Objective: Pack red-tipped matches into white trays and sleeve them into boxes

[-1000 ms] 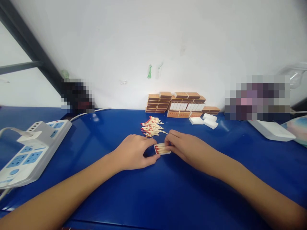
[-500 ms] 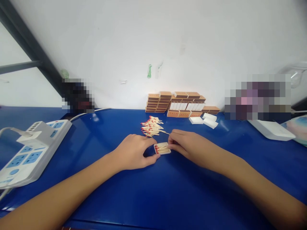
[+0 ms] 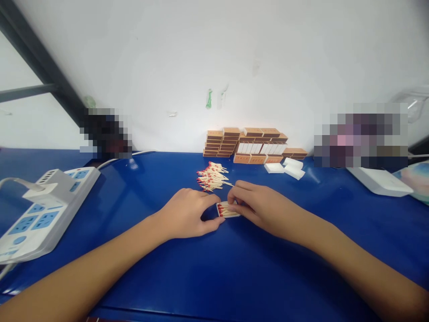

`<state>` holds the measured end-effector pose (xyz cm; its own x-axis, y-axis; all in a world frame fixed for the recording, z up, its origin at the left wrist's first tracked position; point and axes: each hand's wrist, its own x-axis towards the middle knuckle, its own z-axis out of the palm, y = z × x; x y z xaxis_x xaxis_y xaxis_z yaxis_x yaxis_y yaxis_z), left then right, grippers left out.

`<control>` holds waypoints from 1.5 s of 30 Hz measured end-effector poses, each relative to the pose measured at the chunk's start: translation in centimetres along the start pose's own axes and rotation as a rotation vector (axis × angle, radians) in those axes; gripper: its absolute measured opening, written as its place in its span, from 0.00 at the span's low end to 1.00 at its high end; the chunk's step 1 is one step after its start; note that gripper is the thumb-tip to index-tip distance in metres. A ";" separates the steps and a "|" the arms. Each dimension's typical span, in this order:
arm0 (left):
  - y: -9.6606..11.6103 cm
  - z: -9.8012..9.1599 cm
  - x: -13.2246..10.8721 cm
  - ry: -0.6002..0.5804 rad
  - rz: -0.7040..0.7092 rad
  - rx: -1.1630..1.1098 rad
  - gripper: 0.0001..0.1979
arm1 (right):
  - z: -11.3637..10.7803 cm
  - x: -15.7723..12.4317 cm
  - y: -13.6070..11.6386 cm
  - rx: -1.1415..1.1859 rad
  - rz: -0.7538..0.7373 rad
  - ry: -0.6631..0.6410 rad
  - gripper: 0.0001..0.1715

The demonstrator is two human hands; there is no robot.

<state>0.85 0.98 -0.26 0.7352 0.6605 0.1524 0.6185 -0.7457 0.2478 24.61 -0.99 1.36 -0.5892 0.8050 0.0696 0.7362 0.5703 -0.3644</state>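
Observation:
A small white matchbox tray (image 3: 234, 215) lies on the blue table, holding several red-headed matchsticks (image 3: 224, 209) with their heads toward the left. My left hand (image 3: 187, 213) steadies the tray's left end between thumb and forefinger. Over the tray's right part, my right hand (image 3: 254, 203) pinches at the matchsticks; its fingers cover their plain ends. Just beyond the tray is a loose pile of matchsticks (image 3: 213, 177), most heads pointing left. One stick reaches from the pile toward my right knuckles.
Stacked brown matchboxes (image 3: 221, 144) stand against the wall, with white tray ends (image 3: 250, 148) among them. Several white trays (image 3: 275, 168) lie in front. A power strip (image 3: 50, 214) sits at left, a white box (image 3: 378, 182) at right. Two pixelated patches hide things.
My right hand has moved slightly left, farther over the tray, covering more of the matchsticks. The tray has shifted a little; my left hand remains on its left end.

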 end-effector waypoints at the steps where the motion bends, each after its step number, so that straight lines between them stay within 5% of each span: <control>1: 0.0 0.0 0.0 0.003 -0.002 0.003 0.15 | 0.0 -0.1 0.0 -0.006 -0.003 -0.005 0.08; 21: -0.2 0.2 0.0 0.018 0.026 -0.003 0.16 | -0.5 -0.3 -0.1 0.030 0.010 -0.048 0.14; 35: 0.2 -0.2 0.0 -0.016 0.050 -0.014 0.14 | -0.1 -0.1 0.1 0.026 -0.025 0.049 0.06; 45: 0.2 -0.1 -0.1 -0.031 0.060 -0.016 0.13 | 0.1 -0.1 0.1 0.031 -0.031 0.033 0.13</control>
<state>0.87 0.81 -0.11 0.7793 0.6113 0.1380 0.5685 -0.7823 0.2546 24.68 -1.07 1.20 -0.6001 0.7920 0.1120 0.7066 0.5905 -0.3898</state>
